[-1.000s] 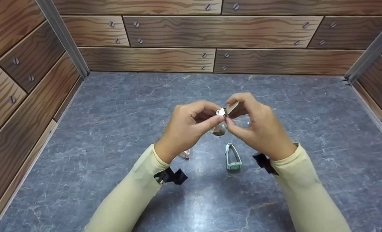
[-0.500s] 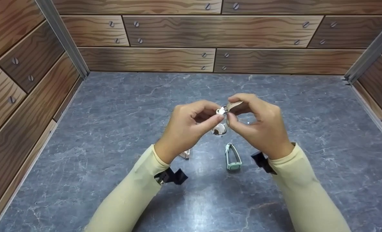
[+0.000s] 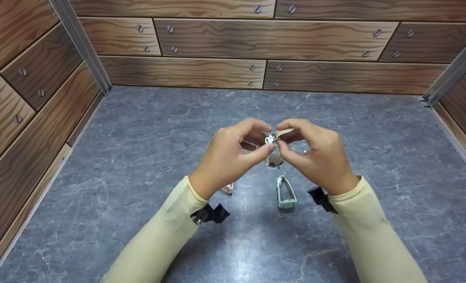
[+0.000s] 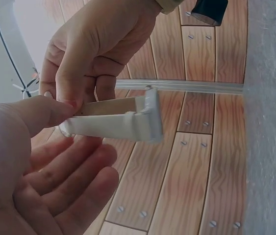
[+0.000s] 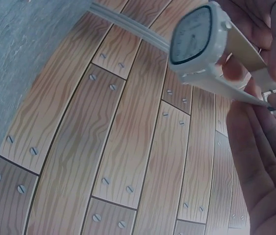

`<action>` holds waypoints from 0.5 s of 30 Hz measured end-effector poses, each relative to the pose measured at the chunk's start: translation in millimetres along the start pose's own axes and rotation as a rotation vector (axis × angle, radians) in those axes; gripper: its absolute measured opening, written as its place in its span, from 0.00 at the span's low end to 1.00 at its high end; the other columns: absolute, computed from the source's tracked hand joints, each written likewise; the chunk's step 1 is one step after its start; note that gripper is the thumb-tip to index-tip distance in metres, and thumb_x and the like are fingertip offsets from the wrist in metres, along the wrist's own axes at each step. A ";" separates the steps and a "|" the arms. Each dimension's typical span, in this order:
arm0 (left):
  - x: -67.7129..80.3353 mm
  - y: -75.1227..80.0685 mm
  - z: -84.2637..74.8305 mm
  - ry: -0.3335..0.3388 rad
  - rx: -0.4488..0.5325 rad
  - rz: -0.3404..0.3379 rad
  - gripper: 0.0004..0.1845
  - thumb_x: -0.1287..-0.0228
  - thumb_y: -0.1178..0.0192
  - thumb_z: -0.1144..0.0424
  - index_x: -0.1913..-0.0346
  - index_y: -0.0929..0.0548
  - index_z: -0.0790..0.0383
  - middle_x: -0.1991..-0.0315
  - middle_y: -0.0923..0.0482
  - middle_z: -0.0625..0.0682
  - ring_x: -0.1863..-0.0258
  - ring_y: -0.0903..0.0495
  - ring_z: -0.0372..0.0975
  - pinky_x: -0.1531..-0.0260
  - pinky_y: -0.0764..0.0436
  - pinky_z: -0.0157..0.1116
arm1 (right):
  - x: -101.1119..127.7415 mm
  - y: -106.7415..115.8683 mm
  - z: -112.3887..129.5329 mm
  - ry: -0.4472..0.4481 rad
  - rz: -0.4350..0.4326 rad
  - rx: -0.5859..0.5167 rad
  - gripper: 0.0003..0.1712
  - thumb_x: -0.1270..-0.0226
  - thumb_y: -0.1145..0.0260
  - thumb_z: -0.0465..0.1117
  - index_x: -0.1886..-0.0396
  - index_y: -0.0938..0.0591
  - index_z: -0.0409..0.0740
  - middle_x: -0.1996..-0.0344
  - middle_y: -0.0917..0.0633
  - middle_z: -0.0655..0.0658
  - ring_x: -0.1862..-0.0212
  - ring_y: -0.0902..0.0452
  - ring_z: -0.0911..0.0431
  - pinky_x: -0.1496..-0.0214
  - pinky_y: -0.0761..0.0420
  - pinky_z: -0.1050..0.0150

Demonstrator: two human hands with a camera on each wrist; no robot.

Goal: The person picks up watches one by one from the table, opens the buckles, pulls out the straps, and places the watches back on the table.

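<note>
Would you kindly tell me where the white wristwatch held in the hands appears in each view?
Head: wristwatch at centre, pinched between both hands.
Left wrist: centre, side-on, strap ends pinched at left.
Right wrist: upper right, dial facing camera.
Shared landmark: the wood-plank wall with screws.

Both arms wear long, close-fitting pale yellow sleeves [image 3: 166,232] that end snugly at the wrists. A small black camera mount [image 3: 211,214] is strapped under the left wrist, and a matching black mount [image 3: 321,198] sits under the right wrist. Both hands are bare.
</note>
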State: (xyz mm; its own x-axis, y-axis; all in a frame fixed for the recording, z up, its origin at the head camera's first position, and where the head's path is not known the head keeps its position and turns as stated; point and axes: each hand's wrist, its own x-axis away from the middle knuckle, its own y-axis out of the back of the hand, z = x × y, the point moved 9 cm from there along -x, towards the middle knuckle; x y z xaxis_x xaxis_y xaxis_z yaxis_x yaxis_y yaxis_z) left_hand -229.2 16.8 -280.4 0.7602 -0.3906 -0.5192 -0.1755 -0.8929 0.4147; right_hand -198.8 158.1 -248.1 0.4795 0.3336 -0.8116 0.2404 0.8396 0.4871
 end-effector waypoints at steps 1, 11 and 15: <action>-0.1 0.4 -0.1 0.000 -0.009 -0.003 0.10 0.32 0.31 0.65 0.51 0.17 0.61 0.61 0.13 0.47 0.62 0.14 0.30 0.59 0.14 0.30 | 0.0 -0.7 0.1 0.004 0.009 0.005 0.18 0.46 0.30 0.20 0.55 0.15 0.35 0.65 0.10 0.42 0.68 0.11 0.52 0.55 0.18 0.76; 0.0 -1.4 -2.8 -0.002 -0.055 0.029 0.06 0.34 0.35 0.69 0.56 0.19 0.60 0.64 0.14 0.46 0.63 0.16 0.30 0.59 0.14 0.29 | 0.9 -12.3 3.3 0.065 0.119 0.007 0.21 0.43 0.30 0.22 0.49 0.16 0.37 0.61 0.10 0.44 0.66 0.12 0.54 0.56 0.17 0.73; 0.6 -3.6 -1.8 0.018 -0.063 0.054 0.06 0.35 0.36 0.69 0.58 0.20 0.59 0.63 0.14 0.46 0.63 0.15 0.30 0.59 0.14 0.31 | 2.9 -17.1 2.8 0.079 0.169 0.011 0.22 0.40 0.31 0.24 0.45 0.17 0.38 0.57 0.12 0.45 0.65 0.14 0.56 0.54 0.19 0.73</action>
State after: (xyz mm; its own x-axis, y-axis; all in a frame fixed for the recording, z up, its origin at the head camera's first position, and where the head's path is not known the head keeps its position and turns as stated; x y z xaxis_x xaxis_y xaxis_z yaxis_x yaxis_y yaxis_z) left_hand -227.0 20.2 -280.9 0.7617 -0.4332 -0.4819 -0.1774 -0.8547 0.4879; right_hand -199.2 143.5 -257.9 0.4465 0.5021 -0.7407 0.1718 0.7643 0.6216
